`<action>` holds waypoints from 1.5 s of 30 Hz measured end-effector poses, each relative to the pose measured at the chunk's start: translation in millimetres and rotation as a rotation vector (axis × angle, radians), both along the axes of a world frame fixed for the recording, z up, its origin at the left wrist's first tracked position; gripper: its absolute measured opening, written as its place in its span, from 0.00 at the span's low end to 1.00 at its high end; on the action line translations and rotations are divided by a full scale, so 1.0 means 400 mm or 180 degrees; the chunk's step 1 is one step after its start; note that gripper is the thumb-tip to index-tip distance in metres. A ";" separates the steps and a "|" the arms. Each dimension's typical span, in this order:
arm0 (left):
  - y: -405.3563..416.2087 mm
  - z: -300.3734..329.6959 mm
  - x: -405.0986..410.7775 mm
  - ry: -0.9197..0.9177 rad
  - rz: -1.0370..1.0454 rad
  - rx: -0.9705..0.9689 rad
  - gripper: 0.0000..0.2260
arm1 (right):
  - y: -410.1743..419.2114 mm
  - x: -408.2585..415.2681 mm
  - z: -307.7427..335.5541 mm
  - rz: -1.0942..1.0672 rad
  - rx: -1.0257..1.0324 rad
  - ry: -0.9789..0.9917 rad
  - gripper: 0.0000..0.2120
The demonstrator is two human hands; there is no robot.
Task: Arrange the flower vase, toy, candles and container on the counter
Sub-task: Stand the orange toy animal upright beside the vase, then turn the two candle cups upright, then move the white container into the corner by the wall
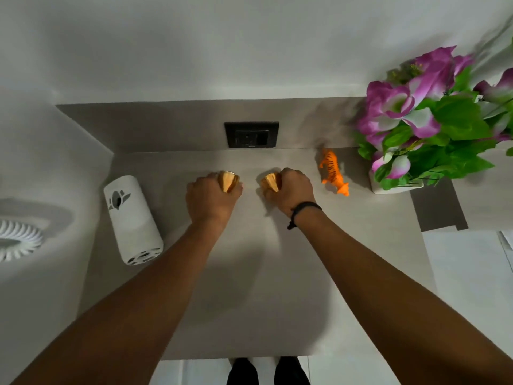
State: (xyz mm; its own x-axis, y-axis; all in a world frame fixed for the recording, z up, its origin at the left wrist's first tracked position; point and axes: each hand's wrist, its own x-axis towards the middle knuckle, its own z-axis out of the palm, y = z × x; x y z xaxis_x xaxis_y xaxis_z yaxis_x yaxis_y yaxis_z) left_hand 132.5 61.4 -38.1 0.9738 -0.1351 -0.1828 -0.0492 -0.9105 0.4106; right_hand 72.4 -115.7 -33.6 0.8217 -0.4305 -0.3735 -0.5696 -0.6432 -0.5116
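Observation:
Two gold candle cups stand side by side in the middle of the grey counter. My left hand grips the left candle; my right hand, with a black wristband, grips the right candle. An orange toy tiger stands to the right of my right hand. Further right, a white vase holds purple flowers with green leaves. A white cylindrical container with cut-out holes stands at the left of the counter.
A black wall socket sits in the backsplash behind the candles. A white ribbed round object lies at the far left. A grey ledge steps down right of the vase. The counter's front edge is near my feet.

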 end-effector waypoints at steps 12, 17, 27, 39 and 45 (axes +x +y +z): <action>-0.015 -0.039 -0.053 -0.0396 0.0616 -0.1618 0.24 | 0.019 -0.061 -0.052 -0.0920 0.0754 -0.1356 0.26; -0.010 -0.093 -0.071 -0.0544 0.0711 -0.1669 0.26 | 0.014 -0.067 -0.083 -0.0887 0.0791 -0.1512 0.30; 0.179 0.024 -0.085 -0.1025 0.0352 -0.0316 0.33 | 0.151 -0.379 -0.157 0.1209 -0.1140 -0.0610 0.50; 0.444 0.053 -0.013 0.0819 0.2031 -0.0894 0.35 | 0.166 -0.397 -0.185 0.1589 -0.1640 -0.0354 0.45; 0.384 0.030 0.023 -0.0345 0.2156 -0.1573 0.39 | 0.162 -0.407 -0.176 0.1596 -0.1671 -0.0281 0.43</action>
